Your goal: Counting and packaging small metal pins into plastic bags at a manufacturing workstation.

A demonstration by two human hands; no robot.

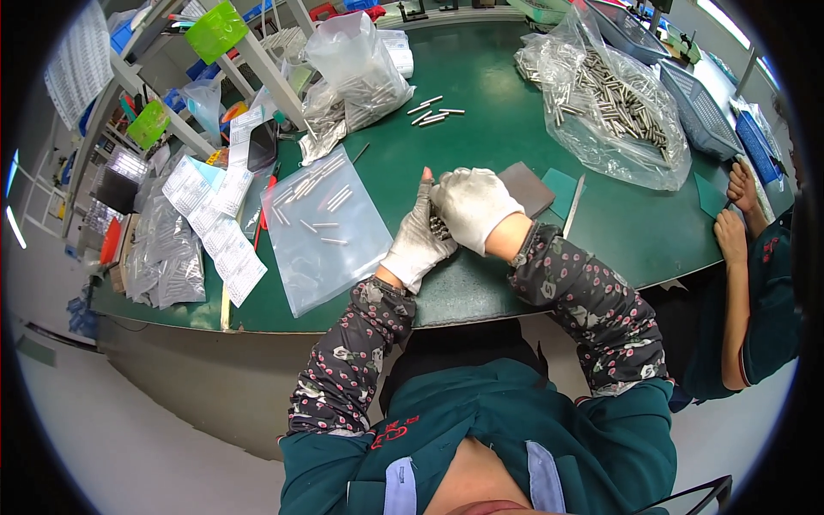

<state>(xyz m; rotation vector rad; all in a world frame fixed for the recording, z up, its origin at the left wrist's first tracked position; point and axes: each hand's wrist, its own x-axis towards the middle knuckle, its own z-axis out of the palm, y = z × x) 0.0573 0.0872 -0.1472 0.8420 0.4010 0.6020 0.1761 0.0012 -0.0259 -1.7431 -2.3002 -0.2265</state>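
Hands [421, 242] meet at metal rods [439, 227], left thumb extended forward

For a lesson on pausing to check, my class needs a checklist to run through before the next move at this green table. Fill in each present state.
1. White-gloved left hand and white-gloved right hand together: ok.
2. Number of small grey metal pieces between them: cannot tell, mostly hidden.
3. Slim silver metal pins gathered on the flat translucent plastic sheet: not ok, scattered.
4. Green tabletop free of loose pins: not ok, several beyond the hands.
5. Co-worker's bare hands clear: ok, far right.
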